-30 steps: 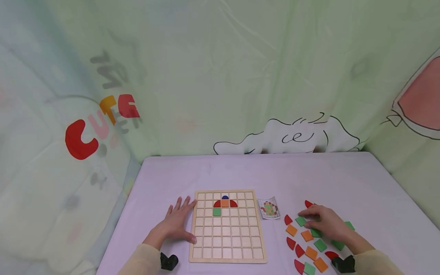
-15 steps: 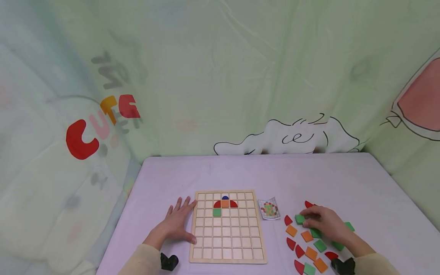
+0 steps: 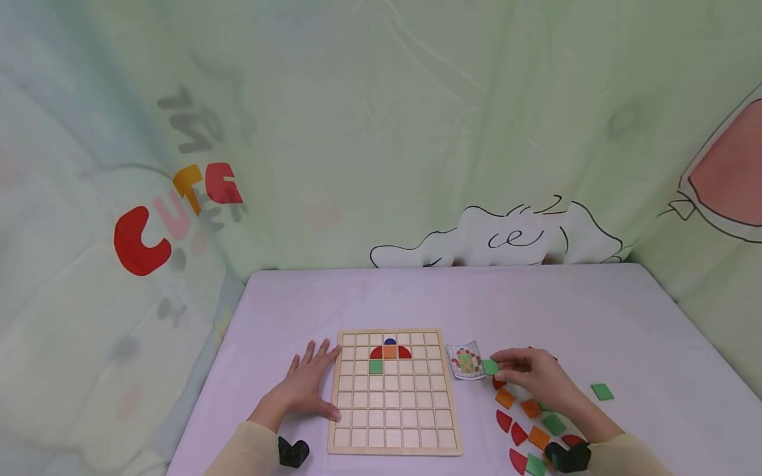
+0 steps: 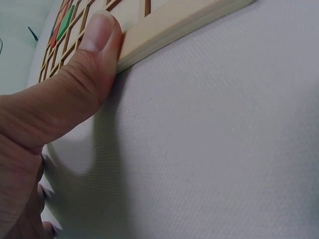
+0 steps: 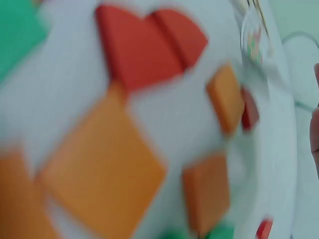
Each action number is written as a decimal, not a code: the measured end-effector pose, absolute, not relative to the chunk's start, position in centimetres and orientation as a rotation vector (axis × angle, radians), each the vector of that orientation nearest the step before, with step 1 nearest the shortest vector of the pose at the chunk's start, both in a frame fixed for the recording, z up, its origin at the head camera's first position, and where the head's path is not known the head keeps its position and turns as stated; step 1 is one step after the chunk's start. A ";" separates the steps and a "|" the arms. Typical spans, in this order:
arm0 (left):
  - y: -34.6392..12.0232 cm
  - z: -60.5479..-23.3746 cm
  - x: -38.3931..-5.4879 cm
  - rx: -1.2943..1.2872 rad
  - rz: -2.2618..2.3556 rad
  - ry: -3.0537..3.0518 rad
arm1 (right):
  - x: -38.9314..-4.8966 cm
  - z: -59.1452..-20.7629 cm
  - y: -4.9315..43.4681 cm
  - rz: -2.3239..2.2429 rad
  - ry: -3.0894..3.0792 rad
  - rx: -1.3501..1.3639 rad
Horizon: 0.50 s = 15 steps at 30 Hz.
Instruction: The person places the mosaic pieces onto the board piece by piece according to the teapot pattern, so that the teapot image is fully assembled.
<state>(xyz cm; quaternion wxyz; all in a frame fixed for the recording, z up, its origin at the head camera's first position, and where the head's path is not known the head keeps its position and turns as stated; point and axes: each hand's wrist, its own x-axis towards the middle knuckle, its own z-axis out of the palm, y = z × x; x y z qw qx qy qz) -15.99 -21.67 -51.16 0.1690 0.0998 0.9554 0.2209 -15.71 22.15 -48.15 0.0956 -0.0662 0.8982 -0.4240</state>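
A wooden grid board (image 3: 393, 448) lies flat on the table. In its upper rows sit a blue half-round piece (image 3: 389, 342), an orange square tile (image 3: 389, 352), red quarter-round pieces (image 3: 405, 353) on both sides of it, and a green square tile (image 3: 376, 367). My left hand (image 3: 306, 383) is spread at the board's left edge; in the left wrist view its thumb (image 4: 94, 55) rests on the frame. My right hand (image 3: 538, 377) pinches another green square tile (image 3: 490, 367) by its edge, beside the small picture card (image 3: 467, 361).
Loose pieces lie scattered on the right: orange squares (image 3: 539, 437), red quarter-rounds (image 3: 503, 421) and green squares (image 3: 554, 424). One green square (image 3: 602, 392) lies apart, farther right. A printed curtain (image 3: 333, 165) hangs behind the table (image 3: 309, 297).
My right hand has picked the green square tile out of the scattered pieces and carried it left, up to the card. My left hand and the board have stayed put.
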 end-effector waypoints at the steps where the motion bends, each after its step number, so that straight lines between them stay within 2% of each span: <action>1: -21.6 -51.1 -16.0 0.280 0.627 2.715 | -15.7 -48.0 21.6 -1.281 2.644 -0.201; 15: -21.6 -51.0 -15.8 0.273 0.636 2.714 | -16.7 -47.8 15.6 -1.520 2.437 -0.428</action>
